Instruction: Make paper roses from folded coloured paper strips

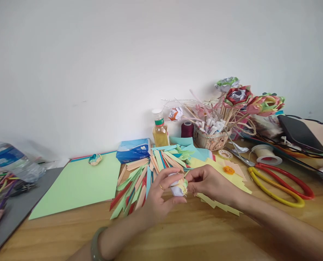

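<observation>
A small folded paper flower [180,186], white with pale yellow petals, sits between my two hands above the table. My left hand [163,190] is closed around its white side, the thumb below and the fingers over the top. At its yellow edge, the fingertips of my right hand [206,183] are pinched together on a petal. Just behind my hands lie many folded paper strips [134,188] in green, peach, red and blue. Under my right wrist are sheets of yellow paper [218,170] with an orange paper coil [228,169] on them.
Large scissors [276,185] with red and yellow handles lie at right beside a thread spool [266,155]. Behind stand a glue bottle [160,132], a tissue pack [133,150] and a basket [212,140] of paper flowers. Green sheets [82,185] and a water bottle [13,159] are at left.
</observation>
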